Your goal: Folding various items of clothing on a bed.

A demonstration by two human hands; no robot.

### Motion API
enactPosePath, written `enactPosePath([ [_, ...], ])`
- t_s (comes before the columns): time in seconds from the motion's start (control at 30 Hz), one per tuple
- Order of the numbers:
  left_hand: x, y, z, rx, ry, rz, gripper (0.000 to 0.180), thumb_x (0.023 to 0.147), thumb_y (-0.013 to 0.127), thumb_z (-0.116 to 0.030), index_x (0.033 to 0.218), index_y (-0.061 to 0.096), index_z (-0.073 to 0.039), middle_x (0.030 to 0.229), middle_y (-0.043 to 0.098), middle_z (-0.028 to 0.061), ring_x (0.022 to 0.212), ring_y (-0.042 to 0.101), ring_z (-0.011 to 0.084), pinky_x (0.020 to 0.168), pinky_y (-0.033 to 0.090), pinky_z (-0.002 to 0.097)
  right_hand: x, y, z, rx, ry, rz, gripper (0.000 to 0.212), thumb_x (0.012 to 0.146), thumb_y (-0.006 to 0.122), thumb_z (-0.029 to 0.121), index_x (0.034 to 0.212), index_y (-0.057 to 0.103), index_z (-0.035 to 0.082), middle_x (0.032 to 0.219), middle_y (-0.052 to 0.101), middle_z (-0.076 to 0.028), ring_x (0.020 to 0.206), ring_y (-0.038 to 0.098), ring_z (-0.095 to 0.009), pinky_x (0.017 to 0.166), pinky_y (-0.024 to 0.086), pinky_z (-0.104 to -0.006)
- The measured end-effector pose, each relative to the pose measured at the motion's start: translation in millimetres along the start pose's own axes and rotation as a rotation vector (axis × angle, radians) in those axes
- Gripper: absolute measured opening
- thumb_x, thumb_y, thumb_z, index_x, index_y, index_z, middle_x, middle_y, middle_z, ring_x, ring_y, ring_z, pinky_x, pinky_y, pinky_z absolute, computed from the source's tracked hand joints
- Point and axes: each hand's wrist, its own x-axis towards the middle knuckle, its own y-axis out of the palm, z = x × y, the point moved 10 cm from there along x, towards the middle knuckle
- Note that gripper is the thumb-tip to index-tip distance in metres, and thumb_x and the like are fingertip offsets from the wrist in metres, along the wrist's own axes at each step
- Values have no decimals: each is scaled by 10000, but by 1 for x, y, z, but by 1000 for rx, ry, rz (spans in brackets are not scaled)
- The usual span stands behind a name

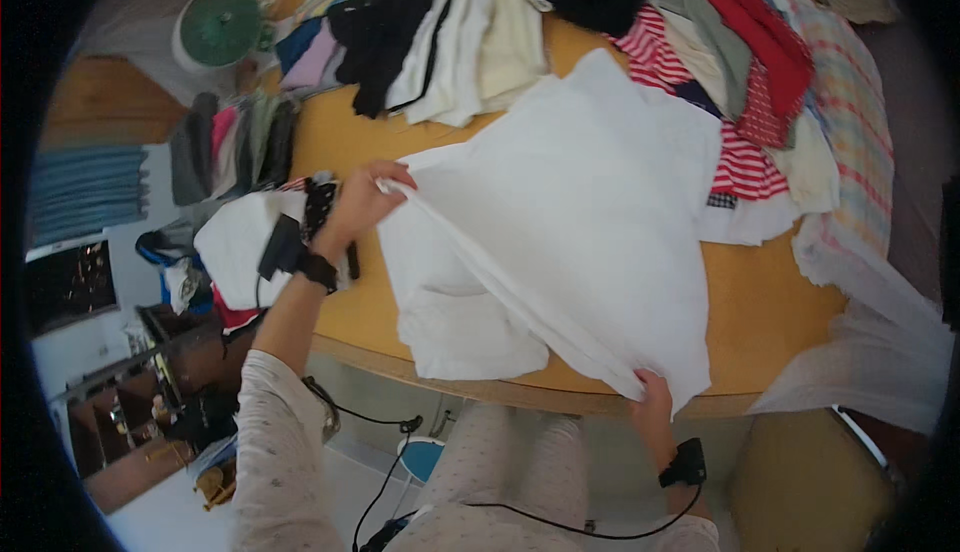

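A large white garment (590, 182) lies spread over the table in front of me, and its exact kind is hard to make out. My left hand (372, 197) pinches one corner of it at the left. Near the table's front edge, my right hand (652, 407) grips the same garment lower down. Between the two hands its edge is pulled into a taut diagonal fold. Beneath that fold a bunched white part (465, 332) rests on the wood; I cannot tell whether it belongs to the same piece.
On the wooden table (770, 322), folded black, white and cream clothes (480, 42) lie at the back. A heap of red, striped and grey clothes (740, 82) sits at the back right. More clothes (240, 152) are stacked at the left. A black cable (590, 524) crosses my lap.
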Motion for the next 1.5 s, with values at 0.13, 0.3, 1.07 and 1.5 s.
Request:
enactPosePath([
  [0.13, 88, 44, -22, -226, -117, 152, 163, 686, 596, -32, 841, 644, -11, 729, 607, 50, 713, 563, 128, 652, 441, 259, -6, -32, -39, 45, 154, 12, 394, 651, 598, -9, 1040, 531, -2, 984, 575, -173, 961, 539, -306, 840, 421, -374],
  [0.3, 161, 121, -19, -363, -127, 118, 201, 758, 586, -99, 922, 609, 16, 734, 607, 42, 663, 532, 102, 595, 418, 252, -3, -34, -85, 370, 369, 0, 284, 781, 592, 56, 1044, 517, -21, 935, 578, -100, 895, 525, -152, 792, 418, -277],
  [1.07, -98, 331, -154, 186, 403, 336, 541, 791, 562, -139, 1298, 380, -87, 1394, 272, 154, 1270, 285, 316, 1044, 211, 461, -4, -113, -129, -31, 324, -253, 392, 722, 688, 117, 1050, 514, -10, 925, 535, -141, 822, 513, -242, 736, 422, -353],
  [1.5, -117, 405, -205, 65, 484, 302, 598, 787, 554, -327, 1313, 362, -118, 1386, 284, 144, 1280, 262, 294, 1011, 225, 506, -9, -82, -132, 57, 560, -3, 278, 796, 604, 209, 984, 549, 12, 914, 583, -161, 814, 553, -260, 736, 430, -359],
])
